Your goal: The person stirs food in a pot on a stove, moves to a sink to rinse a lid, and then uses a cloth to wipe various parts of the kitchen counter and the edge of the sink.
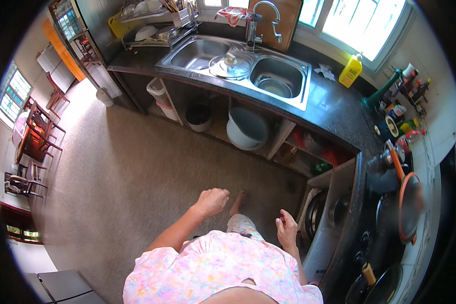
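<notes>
My left hand [212, 201] hangs over the floor in front of my body, its fingers curled into a fist with nothing seen in it. My right hand [287, 229] is lower and to the right, beside the shelves under the counter; its fingers are half bent and apart, and it holds nothing. Ahead of me is a steel double sink [232, 81] with a tall faucet [252, 32]. A glass pot lid [231, 65] lies between its two basins. In the right basin sits a round metal vessel [274, 88].
A yellow detergent bottle [350, 72] stands right of the sink. Along the right run a stove [370, 212] and a steaming pan with an orange rim [406, 209]. Below the counter are a grey-blue bucket [247, 131] and a lidded bin [162, 99]. A dish rack [152, 36] stands at left.
</notes>
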Demonstrator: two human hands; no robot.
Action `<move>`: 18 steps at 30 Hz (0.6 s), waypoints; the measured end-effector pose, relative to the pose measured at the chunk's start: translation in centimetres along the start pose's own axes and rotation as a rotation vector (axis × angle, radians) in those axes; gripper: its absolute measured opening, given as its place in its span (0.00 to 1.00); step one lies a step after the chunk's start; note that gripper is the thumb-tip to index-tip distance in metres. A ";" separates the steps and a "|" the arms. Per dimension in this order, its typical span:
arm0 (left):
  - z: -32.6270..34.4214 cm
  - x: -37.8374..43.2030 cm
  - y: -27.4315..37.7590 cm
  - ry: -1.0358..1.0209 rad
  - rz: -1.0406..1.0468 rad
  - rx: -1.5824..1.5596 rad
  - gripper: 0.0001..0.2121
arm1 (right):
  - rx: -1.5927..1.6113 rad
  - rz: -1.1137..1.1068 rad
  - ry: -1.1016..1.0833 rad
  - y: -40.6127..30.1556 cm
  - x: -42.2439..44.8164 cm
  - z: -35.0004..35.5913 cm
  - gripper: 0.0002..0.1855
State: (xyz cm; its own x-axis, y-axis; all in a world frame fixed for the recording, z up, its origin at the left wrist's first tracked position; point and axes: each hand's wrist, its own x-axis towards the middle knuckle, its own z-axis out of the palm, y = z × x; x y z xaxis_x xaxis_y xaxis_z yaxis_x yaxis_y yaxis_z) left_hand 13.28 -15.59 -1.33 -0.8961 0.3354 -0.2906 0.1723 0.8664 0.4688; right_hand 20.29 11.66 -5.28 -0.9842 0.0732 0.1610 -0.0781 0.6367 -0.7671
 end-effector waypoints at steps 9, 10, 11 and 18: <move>-10.7 14.8 -1.4 0.411 0.028 -0.164 0.09 | 0.121 -0.059 0.019 -0.1 20.3 3.0 0.13; -11.3 16.5 -1.7 0.472 0.051 -0.222 0.08 | 0.109 -0.101 -0.001 -0.4 22.1 3.4 0.13; -11.8 18.1 -2.1 0.534 0.072 -0.281 0.08 | 0.126 -0.119 -0.027 -0.9 23.6 3.6 0.13; -16.8 30.0 -5.7 0.474 -0.197 -0.873 0.10 | 0.170 -0.147 -0.018 -1.6 31.7 4.8 0.13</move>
State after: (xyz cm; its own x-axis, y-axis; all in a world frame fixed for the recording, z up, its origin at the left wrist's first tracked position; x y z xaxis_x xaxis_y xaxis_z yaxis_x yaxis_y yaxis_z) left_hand -21.45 -16.65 1.27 -0.9790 -0.1301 -0.1567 -0.1857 0.2535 0.9494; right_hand -11.59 9.28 -1.90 -0.9629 -0.0254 0.2688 -0.2449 0.5013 -0.8299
